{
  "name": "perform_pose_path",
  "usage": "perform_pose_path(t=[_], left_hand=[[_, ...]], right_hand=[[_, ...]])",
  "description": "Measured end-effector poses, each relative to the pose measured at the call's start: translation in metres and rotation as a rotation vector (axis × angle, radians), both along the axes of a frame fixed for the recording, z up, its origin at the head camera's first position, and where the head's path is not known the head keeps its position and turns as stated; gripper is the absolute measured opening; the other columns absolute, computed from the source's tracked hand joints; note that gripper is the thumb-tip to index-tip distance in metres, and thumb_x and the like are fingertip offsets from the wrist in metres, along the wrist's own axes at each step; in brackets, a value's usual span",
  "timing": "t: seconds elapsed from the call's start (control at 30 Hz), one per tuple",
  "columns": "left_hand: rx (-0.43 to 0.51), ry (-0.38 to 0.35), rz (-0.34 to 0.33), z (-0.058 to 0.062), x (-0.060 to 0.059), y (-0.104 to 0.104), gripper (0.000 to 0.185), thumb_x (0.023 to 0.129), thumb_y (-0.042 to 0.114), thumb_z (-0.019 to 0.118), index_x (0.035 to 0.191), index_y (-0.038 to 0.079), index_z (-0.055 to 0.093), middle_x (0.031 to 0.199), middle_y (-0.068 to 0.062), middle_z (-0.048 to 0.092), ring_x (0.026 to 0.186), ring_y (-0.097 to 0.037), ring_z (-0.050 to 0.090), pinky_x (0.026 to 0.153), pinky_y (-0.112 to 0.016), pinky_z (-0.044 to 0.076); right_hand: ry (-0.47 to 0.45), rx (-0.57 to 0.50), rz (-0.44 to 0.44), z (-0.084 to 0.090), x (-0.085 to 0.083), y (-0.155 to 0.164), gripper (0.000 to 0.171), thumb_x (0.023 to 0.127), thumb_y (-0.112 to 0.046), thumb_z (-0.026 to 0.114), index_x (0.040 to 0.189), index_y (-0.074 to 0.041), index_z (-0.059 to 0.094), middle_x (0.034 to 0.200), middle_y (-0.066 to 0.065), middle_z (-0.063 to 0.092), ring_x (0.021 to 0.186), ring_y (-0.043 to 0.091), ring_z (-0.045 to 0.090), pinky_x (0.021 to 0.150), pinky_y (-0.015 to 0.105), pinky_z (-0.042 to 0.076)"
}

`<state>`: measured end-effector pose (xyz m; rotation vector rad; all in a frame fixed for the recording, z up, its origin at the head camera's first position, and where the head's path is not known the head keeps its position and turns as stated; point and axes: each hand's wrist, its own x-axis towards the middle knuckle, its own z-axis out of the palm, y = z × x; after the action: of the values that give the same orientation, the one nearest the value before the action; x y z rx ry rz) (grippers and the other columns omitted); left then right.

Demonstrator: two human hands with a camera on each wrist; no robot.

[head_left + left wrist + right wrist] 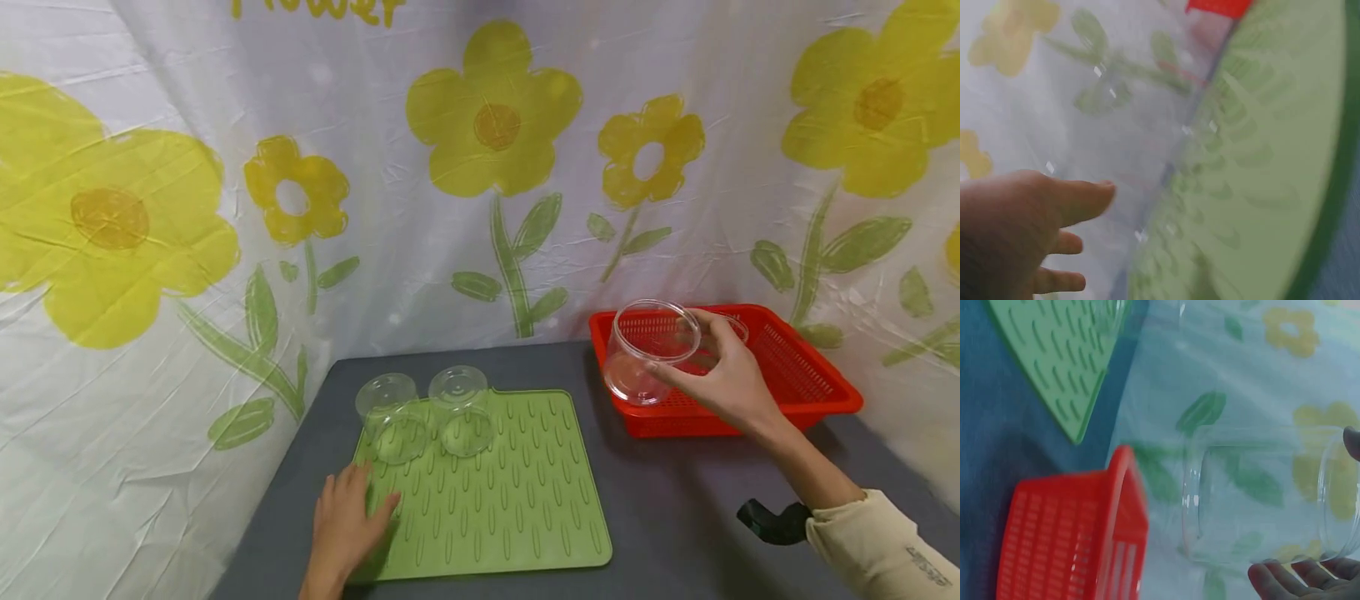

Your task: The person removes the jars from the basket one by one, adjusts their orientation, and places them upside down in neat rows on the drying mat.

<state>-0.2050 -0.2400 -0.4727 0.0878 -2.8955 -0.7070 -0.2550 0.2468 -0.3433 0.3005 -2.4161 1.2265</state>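
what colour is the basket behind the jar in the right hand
Red, with slotted mesh walls; the basket shows best in the head view.

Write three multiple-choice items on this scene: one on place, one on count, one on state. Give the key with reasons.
1. Where does the left hand rest?
A. in the basket
B. on the mat's near left corner
C. on a jar

2. How many jars stand on the mat?
A. two
B. four
C. none

3. How is the jar in the right hand held?
A. upright on the table
B. tilted, in the air by the basket
C. lying on the mat

Key: B, fingers lie flat on the green corner; A, two clear jars stand at its far left; B, it is tipped, fingers round its rim.
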Motion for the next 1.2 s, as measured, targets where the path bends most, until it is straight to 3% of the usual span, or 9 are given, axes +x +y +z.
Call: perform_pose_path(t=[0.1, 0.2, 0.3, 0.47, 0.6, 0.77, 0.87, 0.97, 1.2], left_hand=[[0.060, 0.116, -0.021, 0.018, 0.002, 0.013, 0.065, 0.096, 0.034, 0.070, 0.148, 0.000, 0.048, 0.149, -0.028, 0.047, 0.143, -0.054, 0.035, 0.116, -0.071, 0.028], [0.177, 0.159, -0.060, 0.035, 0.001, 0.029, 0.065, 0.097, 0.033, 0.071, 0.151, 0.007, 0.046, 0.155, -0.022, 0.043, 0.148, -0.047, 0.030, 0.115, -0.071, 0.029], [0.281, 0.211, -0.144, 0.050, -0.001, 0.044, 0.066, 0.096, 0.032, 0.073, 0.153, 0.014, 0.045, 0.158, -0.015, 0.042, 0.150, -0.041, 0.032, 0.113, -0.070, 0.033], [0.391, 0.236, -0.284, 0.068, -0.002, 0.070, 0.069, 0.092, 0.031, 0.077, 0.153, 0.022, 0.046, 0.159, -0.007, 0.042, 0.149, -0.037, 0.037, 0.111, -0.070, 0.036], [0.455, 0.176, -0.397, 0.073, 0.002, 0.095, 0.080, 0.086, 0.034, 0.083, 0.155, 0.028, 0.043, 0.161, -0.001, 0.041, 0.149, -0.036, 0.039, 0.112, -0.070, 0.036], [0.554, 0.072, -0.561, 0.071, 0.006, 0.125, 0.099, 0.077, 0.036, 0.090, 0.157, 0.038, 0.033, 0.163, 0.008, 0.037, 0.150, -0.028, 0.039, 0.117, -0.058, 0.039], [0.617, 0.038, -0.623, 0.070, 0.008, 0.137, 0.106, 0.074, 0.032, 0.093, 0.158, 0.040, 0.029, 0.163, 0.010, 0.036, 0.150, -0.022, 0.039, 0.118, -0.054, 0.040], [0.668, 0.031, -0.646, 0.066, 0.008, 0.143, 0.109, 0.072, 0.027, 0.095, 0.158, 0.040, 0.029, 0.161, 0.008, 0.040, 0.147, -0.020, 0.042, 0.116, -0.052, 0.043], [0.698, 0.038, -0.617, 0.060, 0.008, 0.148, 0.108, 0.070, 0.026, 0.096, 0.155, 0.042, 0.032, 0.155, 0.006, 0.047, 0.140, -0.020, 0.049, 0.112, -0.051, 0.047]], right_hand=[[0.005, -0.002, 0.050, -0.001, 0.008, -0.010, 0.078, 0.085, -0.028, 0.084, 0.147, -0.007, 0.043, 0.135, 0.018, 0.058, 0.119, 0.039, 0.061, 0.086, 0.002, 0.044], [-0.007, -0.004, 0.100, -0.003, 0.016, -0.022, 0.078, 0.083, -0.026, 0.086, 0.146, -0.009, 0.044, 0.135, 0.015, 0.059, 0.120, 0.036, 0.062, 0.089, 0.002, 0.044], [-0.017, 0.000, 0.142, -0.007, 0.022, -0.034, 0.079, 0.081, -0.026, 0.088, 0.145, -0.011, 0.045, 0.135, 0.011, 0.061, 0.118, 0.032, 0.065, 0.091, 0.005, 0.045], [-0.016, -0.001, 0.234, -0.018, 0.031, -0.054, 0.080, 0.077, -0.024, 0.091, 0.144, -0.015, 0.047, 0.133, 0.005, 0.064, 0.115, 0.026, 0.067, 0.095, 0.025, 0.055], [-0.023, -0.013, 0.299, -0.030, 0.039, -0.068, 0.081, 0.075, -0.025, 0.092, 0.144, -0.016, 0.049, 0.133, 0.003, 0.063, 0.112, 0.022, 0.067, 0.091, 0.038, 0.058], [-0.010, -0.045, 0.378, -0.044, 0.048, -0.083, 0.085, 0.072, -0.025, 0.095, 0.144, -0.014, 0.050, 0.135, 0.002, 0.062, 0.111, 0.016, 0.068, 0.095, 0.030, 0.057], [0.006, -0.039, 0.396, -0.052, 0.052, -0.091, 0.088, 0.072, -0.028, 0.095, 0.145, -0.012, 0.049, 0.135, 0.000, 0.063, 0.110, 0.015, 0.068, 0.096, 0.029, 0.057], [0.010, -0.033, 0.392, -0.059, 0.056, -0.098, 0.089, 0.072, -0.031, 0.094, 0.146, -0.012, 0.049, 0.135, 0.000, 0.063, 0.110, 0.015, 0.068, 0.094, 0.032, 0.058], [0.029, -0.065, 0.370, -0.067, 0.062, -0.105, 0.088, 0.071, -0.029, 0.095, 0.145, -0.014, 0.050, 0.136, 0.000, 0.063, 0.112, 0.014, 0.067, 0.094, 0.032, 0.058]])
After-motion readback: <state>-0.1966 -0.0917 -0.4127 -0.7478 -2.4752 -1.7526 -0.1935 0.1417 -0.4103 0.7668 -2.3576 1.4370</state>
